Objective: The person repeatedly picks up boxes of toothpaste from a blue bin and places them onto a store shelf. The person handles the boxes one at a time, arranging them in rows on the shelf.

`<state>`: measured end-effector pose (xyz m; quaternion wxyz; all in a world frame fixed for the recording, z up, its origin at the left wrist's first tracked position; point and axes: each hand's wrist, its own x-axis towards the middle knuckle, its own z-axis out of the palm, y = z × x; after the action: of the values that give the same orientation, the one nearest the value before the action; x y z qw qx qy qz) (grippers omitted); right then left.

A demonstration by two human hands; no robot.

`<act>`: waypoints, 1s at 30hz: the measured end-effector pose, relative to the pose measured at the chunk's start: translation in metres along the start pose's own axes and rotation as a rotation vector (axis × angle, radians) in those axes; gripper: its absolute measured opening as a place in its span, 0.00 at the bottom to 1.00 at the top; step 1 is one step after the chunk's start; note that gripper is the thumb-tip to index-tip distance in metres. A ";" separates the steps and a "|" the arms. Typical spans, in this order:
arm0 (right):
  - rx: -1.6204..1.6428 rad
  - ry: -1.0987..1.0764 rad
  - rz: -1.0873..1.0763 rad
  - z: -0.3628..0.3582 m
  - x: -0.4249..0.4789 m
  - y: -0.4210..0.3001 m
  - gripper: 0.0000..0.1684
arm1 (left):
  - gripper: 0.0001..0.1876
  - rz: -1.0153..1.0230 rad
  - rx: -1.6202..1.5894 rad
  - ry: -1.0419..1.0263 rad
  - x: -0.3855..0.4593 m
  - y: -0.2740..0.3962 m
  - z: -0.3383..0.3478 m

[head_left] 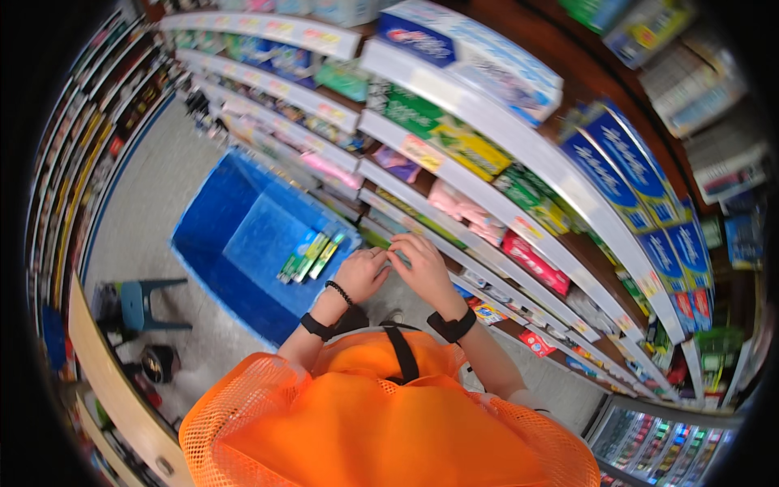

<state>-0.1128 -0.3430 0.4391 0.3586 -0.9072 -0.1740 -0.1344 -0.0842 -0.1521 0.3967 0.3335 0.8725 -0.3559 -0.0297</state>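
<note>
My left hand (363, 275) and my right hand (417, 263) meet at the fingertips in front of my orange mesh vest (377, 432). Their fingers are bent, and blur hides whether anything small is pinched between them. A large blue plastic tub (204, 207) stands on the floor, just beyond my left hand. On its bottom lie several slim green, blue and white cartons (304, 259), side by side. My right hand is close to the lower shelves, near a green package (380, 237).
A store shelf unit (462, 100) with price tags curves along the right, holding a large white-and-blue carton (481, 61), blue boxes (621, 164) and a red package (535, 262). A blue-green stool (143, 304) and a wooden counter (115, 377) stand left. A glass-fronted case (660, 444) is at lower right.
</note>
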 end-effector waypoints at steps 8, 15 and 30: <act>0.065 -0.482 -0.073 0.162 0.015 0.024 0.24 | 0.14 -0.529 0.000 -0.090 -0.100 -0.116 0.011; -0.012 -0.588 0.036 0.250 0.013 0.041 0.19 | 0.14 -0.886 -0.023 -0.143 -0.134 -0.229 0.061; -0.157 -0.434 0.017 0.264 0.027 0.031 0.10 | 0.27 -0.971 0.066 -0.502 -0.103 -0.318 0.178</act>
<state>-0.0437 -0.1740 0.2436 0.2421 -0.9414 -0.2284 0.0537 -0.0214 -0.0188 0.0479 0.1586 0.9126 0.0183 -0.3765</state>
